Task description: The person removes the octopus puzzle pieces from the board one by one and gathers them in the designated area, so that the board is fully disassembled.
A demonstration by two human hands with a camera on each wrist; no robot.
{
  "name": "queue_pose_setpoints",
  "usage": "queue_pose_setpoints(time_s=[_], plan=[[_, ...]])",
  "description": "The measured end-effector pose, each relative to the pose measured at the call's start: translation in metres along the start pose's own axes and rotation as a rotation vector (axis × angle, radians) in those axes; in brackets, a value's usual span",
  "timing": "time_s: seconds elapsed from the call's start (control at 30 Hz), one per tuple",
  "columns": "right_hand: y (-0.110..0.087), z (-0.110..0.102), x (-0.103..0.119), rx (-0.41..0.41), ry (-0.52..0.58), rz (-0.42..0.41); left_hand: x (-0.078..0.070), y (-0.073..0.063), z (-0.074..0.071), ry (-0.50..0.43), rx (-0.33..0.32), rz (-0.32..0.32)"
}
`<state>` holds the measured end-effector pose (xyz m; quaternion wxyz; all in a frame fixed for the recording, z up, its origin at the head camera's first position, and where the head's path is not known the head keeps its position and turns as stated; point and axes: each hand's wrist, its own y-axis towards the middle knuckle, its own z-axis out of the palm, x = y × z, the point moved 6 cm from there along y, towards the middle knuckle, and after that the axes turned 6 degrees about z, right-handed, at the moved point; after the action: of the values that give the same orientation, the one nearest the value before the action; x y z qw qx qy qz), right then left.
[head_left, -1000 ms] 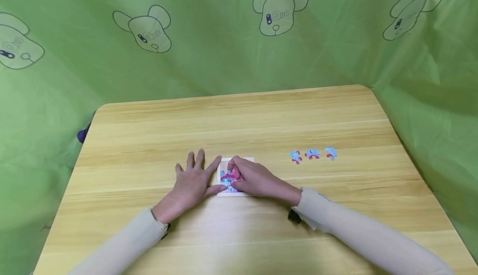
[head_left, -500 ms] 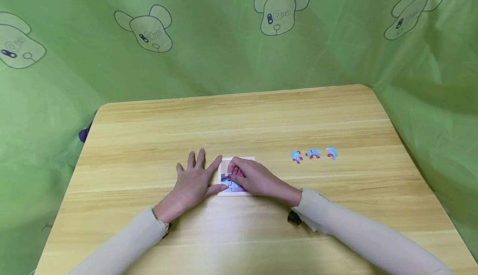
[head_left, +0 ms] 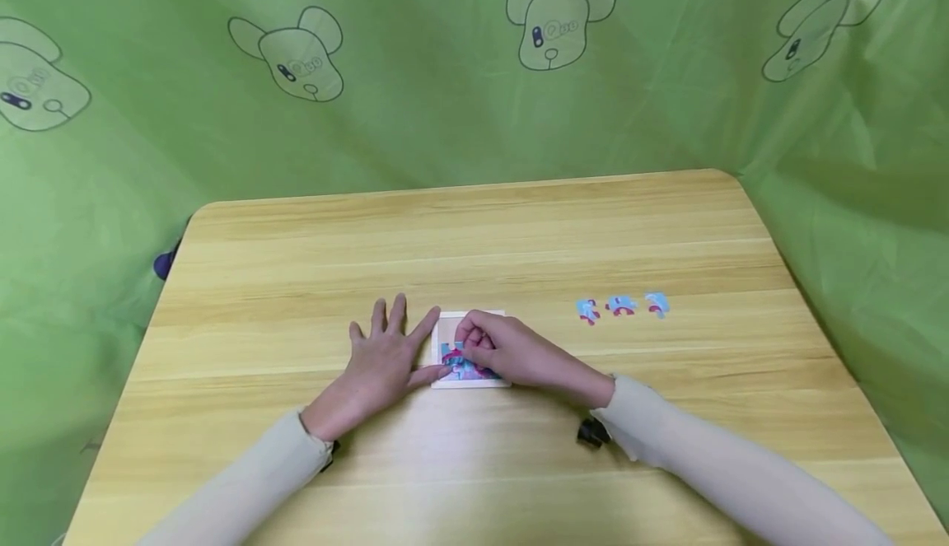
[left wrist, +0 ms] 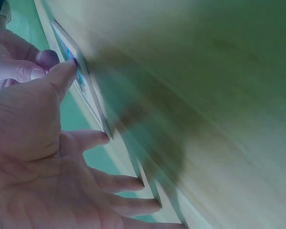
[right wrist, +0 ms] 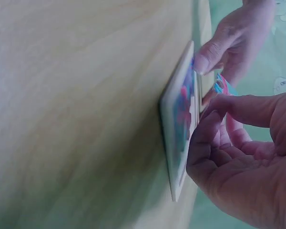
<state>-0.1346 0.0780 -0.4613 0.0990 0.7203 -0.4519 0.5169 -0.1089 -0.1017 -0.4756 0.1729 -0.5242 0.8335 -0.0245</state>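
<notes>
One tilted puzzle piece (right wrist: 223,85), free side toward left hand (head_left: 380,366), long axis unclear

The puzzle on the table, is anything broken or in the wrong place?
Nothing looks broken. Three loose pieces lie on the table, right of the frame, but the puzzle is unfinished; the right hand pinches another piece.

The person's left hand (head_left: 381,365) lay with fingers (head_left: 398,314) spread wide; the right hand (head_left: 510,350) pinched with thumb (right wrist: 252,110) and curled fingers, both forearms (head_left: 248,472) angled inward.
</notes>
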Motion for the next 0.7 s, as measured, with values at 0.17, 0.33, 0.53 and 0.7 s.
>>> queue_pose_setpoints(time_s=[0.17,0.33,0.53,0.7], plan=[[-0.005,-0.008,-0.003,-0.028,0.02,0.019,0.001,0.0,-0.001,-0.026,0.018,0.005],[-0.009,-0.011,-0.005,-0.035,0.017,0.001,0.001,0.0,-0.003,-0.017,0.031,0.011],[-0.013,-0.016,-0.006,-0.069,0.019,-0.009,0.0,0.002,-0.004,0.002,0.021,0.019],[-0.017,-0.018,-0.007,-0.083,0.013,-0.022,0.003,-0.002,-0.004,0.001,0.018,0.004]])
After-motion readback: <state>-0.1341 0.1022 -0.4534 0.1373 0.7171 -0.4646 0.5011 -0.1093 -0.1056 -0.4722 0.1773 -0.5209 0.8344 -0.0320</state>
